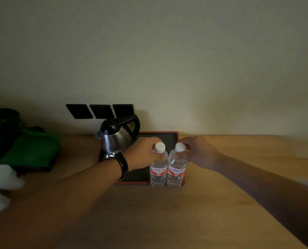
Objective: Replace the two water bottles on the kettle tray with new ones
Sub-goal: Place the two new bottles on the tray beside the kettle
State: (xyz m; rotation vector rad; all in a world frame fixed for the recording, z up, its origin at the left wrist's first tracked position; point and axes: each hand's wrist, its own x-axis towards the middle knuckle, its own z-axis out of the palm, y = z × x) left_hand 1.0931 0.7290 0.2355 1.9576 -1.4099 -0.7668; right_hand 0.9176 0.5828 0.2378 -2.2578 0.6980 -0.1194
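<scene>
Two clear water bottles with white caps and red-and-white labels stand upright side by side at the front right corner of the black, red-rimmed kettle tray [158, 134]. My left hand [144, 152], with a dark watch on its wrist, grips the neck of the left bottle [158, 170]. My right hand [197, 152] grips the neck of the right bottle [176, 171]. A steel kettle [116, 135] with a black lid and handle stands at the tray's back left.
The tray rests on a wooden counter [239, 150] against a pale wall with three black sockets [100, 110]. A green cloth [32, 148] and dark items lie at the left. White plastic objects [3, 177] sit at the left edge.
</scene>
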